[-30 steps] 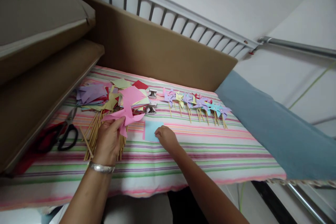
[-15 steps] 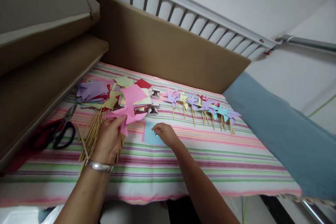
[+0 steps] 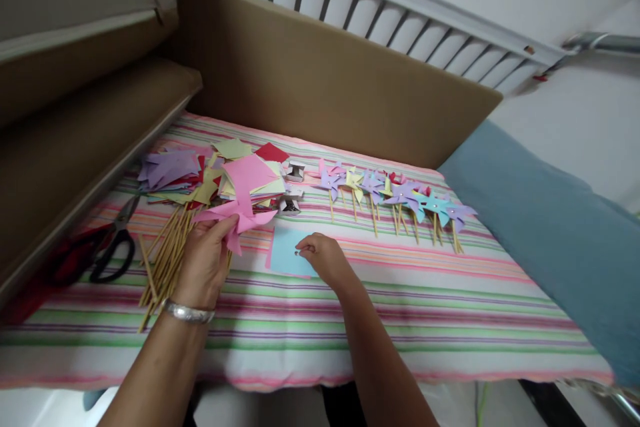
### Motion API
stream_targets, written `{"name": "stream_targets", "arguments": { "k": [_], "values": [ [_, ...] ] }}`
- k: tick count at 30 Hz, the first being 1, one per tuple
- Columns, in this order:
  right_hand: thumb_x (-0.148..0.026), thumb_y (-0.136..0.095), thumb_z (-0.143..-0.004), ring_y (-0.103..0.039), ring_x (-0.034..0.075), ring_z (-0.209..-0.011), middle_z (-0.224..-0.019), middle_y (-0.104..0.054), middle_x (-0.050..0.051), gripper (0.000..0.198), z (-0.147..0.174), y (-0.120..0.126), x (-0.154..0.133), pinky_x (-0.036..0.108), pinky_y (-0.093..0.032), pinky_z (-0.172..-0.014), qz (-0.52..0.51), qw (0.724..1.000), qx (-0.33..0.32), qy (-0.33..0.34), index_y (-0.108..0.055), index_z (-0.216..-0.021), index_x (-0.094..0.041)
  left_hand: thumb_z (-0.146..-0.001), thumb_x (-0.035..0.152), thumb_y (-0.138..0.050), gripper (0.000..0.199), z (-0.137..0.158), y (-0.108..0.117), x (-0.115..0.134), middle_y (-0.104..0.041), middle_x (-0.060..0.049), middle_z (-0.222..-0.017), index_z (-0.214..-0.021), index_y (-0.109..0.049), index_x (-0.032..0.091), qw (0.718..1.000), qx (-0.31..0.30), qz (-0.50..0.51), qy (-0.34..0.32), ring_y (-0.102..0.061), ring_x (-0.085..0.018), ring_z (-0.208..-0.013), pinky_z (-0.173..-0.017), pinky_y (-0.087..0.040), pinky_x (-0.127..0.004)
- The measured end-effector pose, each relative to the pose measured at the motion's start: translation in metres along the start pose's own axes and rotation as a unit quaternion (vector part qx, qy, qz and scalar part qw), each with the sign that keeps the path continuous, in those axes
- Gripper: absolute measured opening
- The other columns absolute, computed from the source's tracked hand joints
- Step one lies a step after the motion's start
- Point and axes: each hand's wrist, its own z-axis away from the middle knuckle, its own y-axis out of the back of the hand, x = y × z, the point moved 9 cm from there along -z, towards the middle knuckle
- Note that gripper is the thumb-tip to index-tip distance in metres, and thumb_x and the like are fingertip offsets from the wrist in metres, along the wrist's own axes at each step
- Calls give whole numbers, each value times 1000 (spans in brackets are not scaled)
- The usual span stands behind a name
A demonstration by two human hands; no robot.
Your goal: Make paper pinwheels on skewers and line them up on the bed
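My left hand [image 3: 206, 255] pinches a folded pink paper pinwheel [image 3: 241, 219] between thumb and fingers, above a bundle of thin wooden sticks [image 3: 167, 263]. My right hand [image 3: 323, 255] is closed at the fingertips on a small shiny tack [image 3: 297, 252], just over a light blue paper square [image 3: 287, 257]. A pink sheet edge shows under that square. Behind the pinwheel lies a stack of coloured paper squares [image 3: 250, 172], pink on top. Two small open boxes, one dark inside [image 3: 290, 203], stand beside the stack.
Finished pinwheels on sticks [image 3: 403, 195] lie in a row at the right. Black-handled scissors [image 3: 116, 247] and purple cut papers [image 3: 167, 168] are at the left. A brown board [image 3: 325, 87] stands along the back of the striped cloth [image 3: 310, 347].
The view has shifted slightly. My right hand has moved a little right across the blue square, fingertips still pinched. My left hand keeps hold of the pink pinwheel.
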Motion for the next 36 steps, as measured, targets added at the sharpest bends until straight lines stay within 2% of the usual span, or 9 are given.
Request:
{"name": "stream_targets", "arguments": {
  "k": [6,11,14,18,21,25,31,36],
  "values": [
    [-16,-57,-74,-60,14,-72,-80,-68,0,14,-4,-13,10,23,-40,-64,1,999,-35,-21,-68,-78,-23,-55,15,-73,18,-5,-7,-15,-67,1,-75,-71,-67,17,1000,-22,-18,6,-60,-12,-72,-72,-47,-24],
    [-14,-53,-74,-59,14,-73,-79,-67,0,16,-10,-14,5,24,-39,-65,16,999,-27,-7,-66,-71,-22,-56,14,-73,20,-6,-10,-23,-68,1,-79,-75,-67,17,999,-18,-28,22,-60,-11,-73,-73,-46,-23],
    [-17,-53,-74,-58,13,-71,-76,-65,1,11,-9,-8,4,24,-43,-64,-93,995,6,-25,-62,-70,-20,-55,14,-73,21,-5,-13,-23,-67,2,-76,-74,-68,17,999,-16,-31,17,-59,-10,-71,-72,-45,-22],
    [-25,-56,-71,-62,14,-71,-80,-66,2,7,-4,-10,6,25,-50,-59,-322,943,4,-87,-57,-71,-18,-53,16,-74,19,-1,-18,-26,-67,3,-72,-71,-68,17,999,-27,-39,24,-58,-10,-67,-70,-44,-22],
    [-27,-59,-66,-64,17,-72,-76,-66,3,11,-5,-9,4,26,-52,-57,-383,919,6,-92,-55,-69,-17,-53,18,-75,16,1,-19,-30,-66,4,-65,-67,-67,16,998,-30,-44,35,-55,-9,-62,-67,-42,-22],
    [-28,-59,-66,-64,16,-64,-64,-63,1,11,-7,-6,10,24,-48,-52,-341,934,28,-107,-55,-67,-18,-53,18,-75,19,2,-19,-34,-66,3,-68,-70,-67,15,997,-39,-45,57,-56,-9,-63,-68,-42,-23],
    [-29,-57,-69,-58,13,-57,-63,-63,0,11,-5,-1,9,24,-44,-53,-241,965,53,-93,-61,-70,-19,-50,18,-76,18,2,-14,-31,-66,3,-67,-65,-65,15,997,-19,-48,51,-56,-10,-62,-66,-42,-23],
    [-30,-56,-70,-56,13,-54,-56,-57,-2,12,-4,-5,10,23,-43,-49,-233,966,64,-92,-59,-67,-19,-50,18,-77,21,4,-17,-36,-67,2,-67,-68,-67,14,996,-33,-48,67,-57,-10,-62,-65,-42,-22]
  ]
}}
